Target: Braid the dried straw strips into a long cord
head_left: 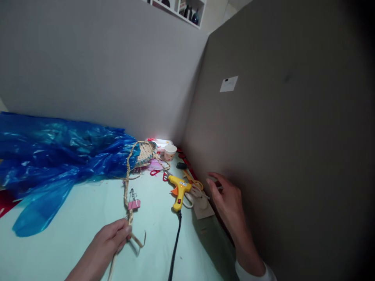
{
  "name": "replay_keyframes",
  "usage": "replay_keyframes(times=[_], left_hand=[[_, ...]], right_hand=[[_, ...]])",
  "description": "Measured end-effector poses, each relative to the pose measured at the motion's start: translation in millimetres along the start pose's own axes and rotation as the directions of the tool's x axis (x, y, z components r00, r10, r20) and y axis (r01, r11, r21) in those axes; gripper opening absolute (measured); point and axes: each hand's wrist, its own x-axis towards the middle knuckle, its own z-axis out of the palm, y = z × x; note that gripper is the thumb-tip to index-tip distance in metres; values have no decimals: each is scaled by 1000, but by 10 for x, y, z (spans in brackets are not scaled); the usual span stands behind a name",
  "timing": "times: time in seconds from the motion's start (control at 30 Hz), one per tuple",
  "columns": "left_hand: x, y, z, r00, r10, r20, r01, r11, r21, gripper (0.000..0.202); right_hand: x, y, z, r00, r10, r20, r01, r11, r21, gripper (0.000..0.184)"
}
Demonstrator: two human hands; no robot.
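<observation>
My left hand (109, 238) is closed in a pinch on the near end of a braided straw rope (127, 183). A pink binder clip (134, 203) is clamped on the rope just above my fingers. The rope runs back to a small woven piece (145, 151) lying against the blue plastic. My right hand (227, 201) hovers with fingers spread and slightly curled, beside the grey partition, just right of a yellow glue gun (179, 189). It holds nothing.
Crumpled blue plastic sheet (58, 150) covers the left of the pale green table (82, 218). The glue gun's black cord (175, 246) runs toward me. Red-handled scissors (159, 171), a small paper cup (170, 152) and a cardboard scrap (203, 208) lie near the corner. Grey partitions (278, 136) wall the right and back.
</observation>
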Motion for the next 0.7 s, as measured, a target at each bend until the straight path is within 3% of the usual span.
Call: replay_keyframes(times=[0.13, 0.23, 0.33, 0.4, 0.43, 0.5, 0.57, 0.7], left_hand=[[-15, 73, 52, 998, 54, -22, -51, 989, 138, 39], [-62, 166, 89, 995, 81, -51, -64, 960, 274, 31], [-102, 245, 105, 992, 78, -101, -46, 955, 293, 26], [-115, 284, 103, 990, 76, -121, -36, 952, 304, 24], [-119, 300, 100, 988, 75, -131, -31, 950, 310, 23], [-126, 322, 98, 986, 75, -147, -25, 948, 316, 22], [-135, 333, 100, 986, 78, -148, -28, 949, 314, 22], [-164, 350, 101, 987, 78, -137, -32, 950, 311, 28]], right_hand=[[-6, -22, 55, 999, -15, -40, 15, 1000, 7, 44], [9, -116, 122, 993, -121, 4, 121, 992, 37, 42], [80, -364, 236, 954, -285, 93, 280, 958, 65, 37], [141, -651, 353, 905, -385, 182, 377, 923, 79, 32], [165, -829, 426, 869, -434, 238, 428, 900, 81, 31], [185, -1223, 612, 755, -532, 384, 558, 828, 50, 29], [174, -1621, 854, 571, -621, 537, 725, 689, 25, 29], [118, -2248, 1450, 373, -678, 633, 842, 533, 75, 24]])
